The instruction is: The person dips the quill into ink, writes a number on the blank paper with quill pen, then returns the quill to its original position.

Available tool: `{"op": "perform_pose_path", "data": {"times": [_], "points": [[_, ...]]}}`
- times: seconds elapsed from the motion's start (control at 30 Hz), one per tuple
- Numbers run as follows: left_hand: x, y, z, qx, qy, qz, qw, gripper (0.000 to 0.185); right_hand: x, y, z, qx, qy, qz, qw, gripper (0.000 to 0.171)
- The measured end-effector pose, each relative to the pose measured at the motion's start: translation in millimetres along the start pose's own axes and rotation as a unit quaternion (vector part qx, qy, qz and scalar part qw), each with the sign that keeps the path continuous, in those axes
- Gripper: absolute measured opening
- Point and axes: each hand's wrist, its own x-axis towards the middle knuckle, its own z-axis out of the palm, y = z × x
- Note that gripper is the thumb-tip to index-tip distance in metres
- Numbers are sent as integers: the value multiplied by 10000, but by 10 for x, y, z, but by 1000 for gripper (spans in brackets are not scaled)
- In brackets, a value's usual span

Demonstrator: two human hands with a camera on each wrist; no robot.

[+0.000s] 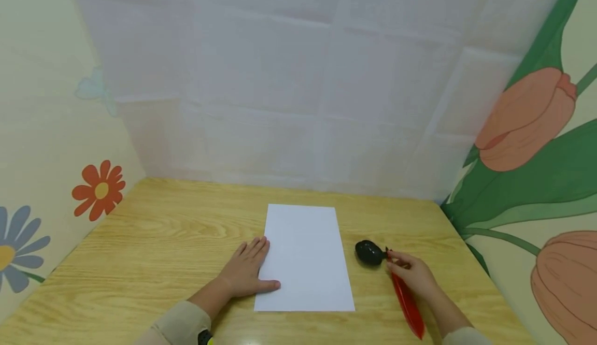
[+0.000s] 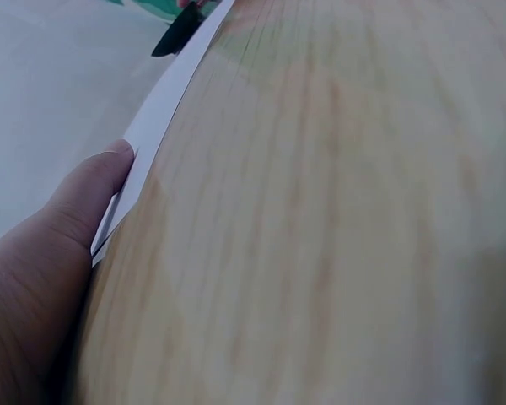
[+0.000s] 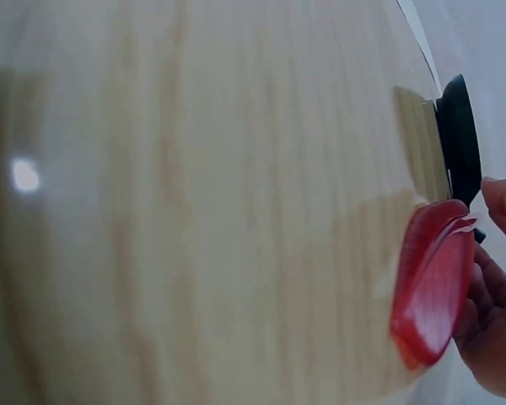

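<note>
Flower-painted walls and a white creased backdrop close in a light wooden table (image 1: 154,241). At its middle lies a white sheet of paper (image 1: 305,257). Along the paper's left edge the left hand (image 1: 247,272) rests flat with fingers straight, its thumb pressing the sheet's near corner. Just right of the paper sits a small black inkwell (image 1: 370,252); what is inside cannot be seen. The right hand (image 1: 415,275), right of the inkwell, pinches a red feather quill (image 1: 407,298), whose tip touches the inkwell while its plume trails away from the paper.
</note>
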Motion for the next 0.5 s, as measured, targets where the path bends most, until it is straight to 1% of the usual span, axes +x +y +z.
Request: {"op": "perform_pose_path", "data": {"times": [0.17,0.37,0.5], "points": [[-3,-5,1,-38,-18,38,10000,114,16,30,19,60,-24,-14,10000,45],[6,-30,40,-33,130,47,9999,114,23,44,20,-22,-15,-20,10000,44],[1,-12,29,-14,112,26,9999,113,10,38,15,-3,-8,42,10000,43]]}}
